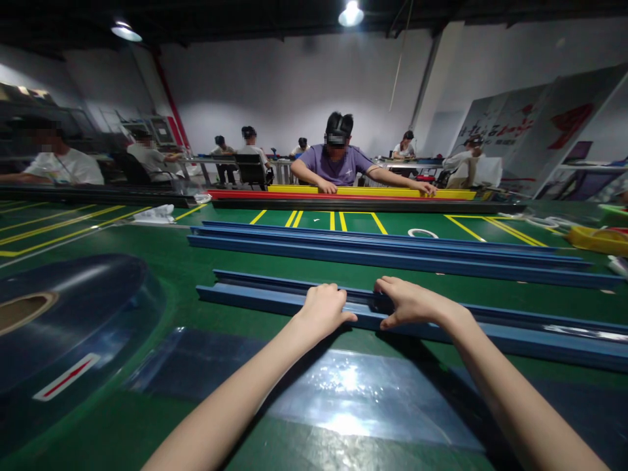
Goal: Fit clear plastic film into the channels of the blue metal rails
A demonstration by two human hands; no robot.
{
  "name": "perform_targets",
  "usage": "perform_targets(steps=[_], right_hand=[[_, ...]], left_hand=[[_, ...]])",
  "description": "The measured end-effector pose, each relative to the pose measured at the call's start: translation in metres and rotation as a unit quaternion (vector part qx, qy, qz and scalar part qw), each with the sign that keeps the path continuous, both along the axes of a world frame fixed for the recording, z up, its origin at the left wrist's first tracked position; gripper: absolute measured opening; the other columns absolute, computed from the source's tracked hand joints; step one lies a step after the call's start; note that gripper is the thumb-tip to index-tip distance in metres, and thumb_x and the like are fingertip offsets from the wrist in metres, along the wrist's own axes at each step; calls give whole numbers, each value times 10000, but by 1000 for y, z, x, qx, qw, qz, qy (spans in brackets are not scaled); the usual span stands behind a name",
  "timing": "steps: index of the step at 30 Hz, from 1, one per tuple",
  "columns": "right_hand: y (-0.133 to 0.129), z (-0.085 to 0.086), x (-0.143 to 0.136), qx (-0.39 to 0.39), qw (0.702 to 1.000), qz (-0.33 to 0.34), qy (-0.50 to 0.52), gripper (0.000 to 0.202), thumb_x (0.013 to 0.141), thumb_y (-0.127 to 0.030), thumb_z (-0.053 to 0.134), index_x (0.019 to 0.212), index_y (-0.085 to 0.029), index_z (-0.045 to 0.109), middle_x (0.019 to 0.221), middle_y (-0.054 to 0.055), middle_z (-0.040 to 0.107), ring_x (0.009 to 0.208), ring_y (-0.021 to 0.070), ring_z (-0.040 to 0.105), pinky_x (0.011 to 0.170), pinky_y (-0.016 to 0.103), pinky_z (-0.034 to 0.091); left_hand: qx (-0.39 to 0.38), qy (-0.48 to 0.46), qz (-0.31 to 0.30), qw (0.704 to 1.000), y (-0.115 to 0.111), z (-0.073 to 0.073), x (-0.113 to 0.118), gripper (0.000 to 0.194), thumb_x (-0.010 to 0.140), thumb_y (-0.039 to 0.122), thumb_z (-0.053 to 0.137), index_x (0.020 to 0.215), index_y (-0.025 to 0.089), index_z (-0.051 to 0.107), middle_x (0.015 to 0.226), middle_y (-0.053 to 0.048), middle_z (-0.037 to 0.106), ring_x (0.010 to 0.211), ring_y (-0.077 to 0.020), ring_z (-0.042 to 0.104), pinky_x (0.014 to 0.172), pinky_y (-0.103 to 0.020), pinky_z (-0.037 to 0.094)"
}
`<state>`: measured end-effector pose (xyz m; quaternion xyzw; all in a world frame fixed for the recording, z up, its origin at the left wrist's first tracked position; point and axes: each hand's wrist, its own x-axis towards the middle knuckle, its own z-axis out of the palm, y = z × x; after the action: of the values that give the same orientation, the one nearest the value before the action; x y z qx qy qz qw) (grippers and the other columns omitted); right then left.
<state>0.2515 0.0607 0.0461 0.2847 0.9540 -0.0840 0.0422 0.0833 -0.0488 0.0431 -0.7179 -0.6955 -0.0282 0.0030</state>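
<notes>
A long blue U-shaped channel [265, 296] lies across the green table in front of me, its groove facing up. My left hand [324, 307] is closed over it, fingers at the far wall and thumb along the near one. Just to the right, my right hand [407, 304] spans the same channel, thumb on the near wall and curved fingers at the far one. Dark material shows in the groove beside my right hand; its kind is unclear. Nearer to me, under my forearms, a strip of clear plastic film [373, 392] lies flat and shiny.
More blue channels [392, 252] lie behind mine. A large roll of film [98, 307] sits at left. Across the table, a person in a purple shirt [343, 163] handles a yellow channel [373, 191] beside red and black ones. A white ring [422, 233] lies between.
</notes>
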Motion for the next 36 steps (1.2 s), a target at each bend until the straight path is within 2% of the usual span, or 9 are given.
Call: perform_targets(steps=[6, 10, 16, 19, 23, 25, 28, 31, 36], right_hand=[[-10, 6, -1, -38, 999, -2, -6, 516, 469, -324, 722, 933, -186, 542, 947, 103, 559, 861, 264, 536, 720, 333, 438], [-17, 11, -5, -47, 997, -17, -54, 610, 467, -315, 707, 1024, -141, 529, 1026, 138, 552, 943, 296, 522, 789, 363, 433], [-21, 11, -8, -29, 993, -29, -110, 794, 506, -349, 681, 1206, -72, 427, 1223, 204, 448, 1141, 326, 409, 924, 373, 363], [-18, 9, -7, -24, 994, -30, -106, 861, 509, -399, 685, 1247, -70, 384, 1280, 217, 389, 1178, 334, 368, 959, 383, 324], [-15, 10, -5, -64, 996, -17, -60, 727, 539, -555, 641, 1097, -111, 500, 1136, 172, 498, 1017, 301, 491, 848, 369, 405], [-17, 11, -9, -89, 996, 2, -16, 661, 579, -586, 608, 1062, -145, 513, 1078, 133, 523, 963, 266, 509, 808, 344, 418], [-27, 8, -22, -82, 994, 41, 63, 520, 705, -546, 525, 1069, -175, 507, 1043, 106, 535, 940, 231, 508, 803, 325, 402], [-37, 3, -43, -37, 992, 73, 93, 353, 812, -441, 432, 1035, -185, 528, 990, 98, 556, 888, 210, 524, 773, 313, 393], [-42, 2, -73, 27, 996, 63, 63, 201, 819, -338, 437, 904, -195, 551, 866, 71, 593, 732, 177, 551, 610, 256, 370]], left_hand=[[-40, 20, -12, 999, -15, 9, 10, 377, 743, 478, 548, 892, 139, 623, 892, -111, 627, 864, -266, 592, 701, -332, 444], [-44, -12, -27, 999, -20, 11, 7, 349, 749, 484, 532, 848, 162, 626, 886, -89, 631, 855, -254, 592, 682, -310, 435], [-59, -130, -55, 988, -21, 11, -22, 326, 797, 472, 454, 792, 188, 614, 787, -34, 646, 739, -181, 595, 586, -231, 389], [-79, -147, -70, 983, -22, 14, -42, 332, 830, 430, 404, 810, 177, 619, 804, -42, 651, 740, -170, 587, 597, -223, 380], [-127, -108, -51, 985, -23, 20, -62, 360, 870, 350, 315, 834, 169, 624, 826, -56, 655, 738, -169, 582, 616, -228, 379], [-162, -86, -38, 982, -24, 21, -69, 350, 868, 329, 315, 864, 170, 626, 842, -59, 658, 733, -169, 583, 605, -226, 379], [-186, -74, -29, 979, -23, 19, -76, 322, 850, 321, 345, 912, 181, 629, 885, -60, 661, 759, -174, 586, 601, -223, 382], [-188, -82, -27, 978, -22, 15, -83, 318, 834, 329, 360, 925, 195, 633, 871, -51, 665, 758, -172, 588, 598, -221, 385], [-177, -119, -17, 977, -24, 7, -94, 309, 820, 313, 374, 924, 195, 640, 885, -40, 667, 774, -158, 588, 631, -211, 392]])
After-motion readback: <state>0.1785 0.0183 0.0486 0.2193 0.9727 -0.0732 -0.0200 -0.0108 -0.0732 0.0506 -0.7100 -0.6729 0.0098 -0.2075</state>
